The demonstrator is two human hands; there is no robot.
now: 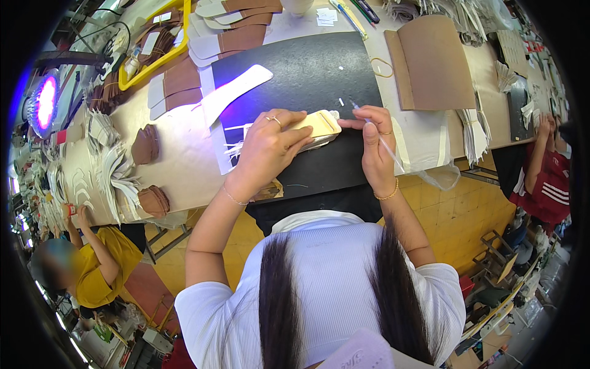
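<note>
Holding stack [323, 125]; black mat [307, 64], yellow floor [458, 200]

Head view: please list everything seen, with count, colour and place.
table: 1, beige, middle
mat: 1, black, on table
cream stack: 1, cream, over mat
thin stick: 1, pale, right of cream stack
curved piece: 1, white, mat's left edge
band: 1, tan, mat's right edge
folded sheet: 1, brown, table's right
paper slips: several, white, beyond mat
pens: at least 2, dark, far edge
tray: 1, yellow, far left
shaped pieces: many, brown-white, far left
brown stacks: 2, brown, table's left
bundles: many, whitish, both ends
lamp: 1, glowing purple, left edge
co-workers: at least 2, yellow and red shirts, both sides
left hand: 1, ungloved, holding cream stack
right hand: 1, ungloved, holding thin stick
</note>
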